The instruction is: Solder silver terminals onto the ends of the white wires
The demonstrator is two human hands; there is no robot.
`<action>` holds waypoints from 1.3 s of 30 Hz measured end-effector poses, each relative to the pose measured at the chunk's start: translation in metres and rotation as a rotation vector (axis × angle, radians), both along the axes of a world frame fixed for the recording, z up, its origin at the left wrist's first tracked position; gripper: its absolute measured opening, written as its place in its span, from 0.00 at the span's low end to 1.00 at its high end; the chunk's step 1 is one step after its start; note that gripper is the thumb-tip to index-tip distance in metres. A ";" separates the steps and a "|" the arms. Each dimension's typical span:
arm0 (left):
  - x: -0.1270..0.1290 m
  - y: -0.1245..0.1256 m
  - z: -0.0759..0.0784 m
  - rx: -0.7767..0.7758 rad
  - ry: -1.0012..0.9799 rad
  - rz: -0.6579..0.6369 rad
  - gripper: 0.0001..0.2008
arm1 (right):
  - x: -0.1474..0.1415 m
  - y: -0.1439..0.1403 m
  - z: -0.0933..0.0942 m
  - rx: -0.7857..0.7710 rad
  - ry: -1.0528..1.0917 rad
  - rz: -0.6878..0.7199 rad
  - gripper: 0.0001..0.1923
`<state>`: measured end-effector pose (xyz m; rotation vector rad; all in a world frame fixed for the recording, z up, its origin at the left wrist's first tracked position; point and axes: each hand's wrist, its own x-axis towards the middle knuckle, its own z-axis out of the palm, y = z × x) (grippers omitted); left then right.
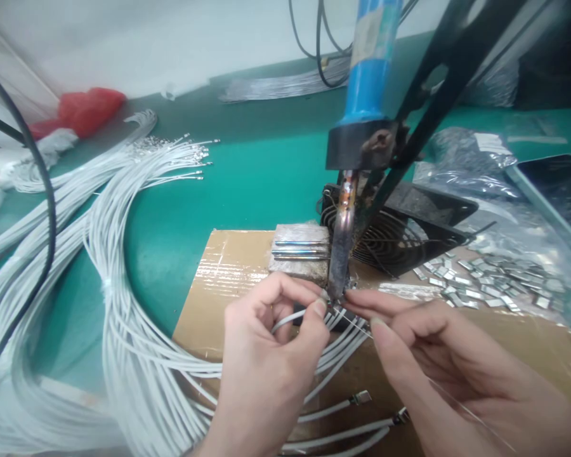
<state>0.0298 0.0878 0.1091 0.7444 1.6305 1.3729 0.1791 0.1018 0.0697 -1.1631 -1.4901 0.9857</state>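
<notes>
My left hand (271,362) is closed in a pinch on a white cable (288,320), its end right under the tip of a blue-handled soldering iron (372,70). The iron points down from a black bracket (361,145). My right hand (457,362) holds a thin solder wire (471,416) between thumb and fingers, its far end reaching toward the same tip. Fingertips hide the exact joint. Below the hands lie more cables with metal plugs (360,398) on their ends.
Brown cardboard (233,260) covers the work spot, with a grey block (299,268) on it. Behind the iron stands a black fan (385,235). Loose metal connectors (495,282) lie right, near a phone-like slab (552,203). White cable bundles (124,304) fill the left.
</notes>
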 end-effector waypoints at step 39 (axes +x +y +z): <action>0.008 -0.002 -0.002 -0.002 0.054 0.078 0.06 | -0.001 0.001 -0.002 0.018 0.018 -0.004 0.09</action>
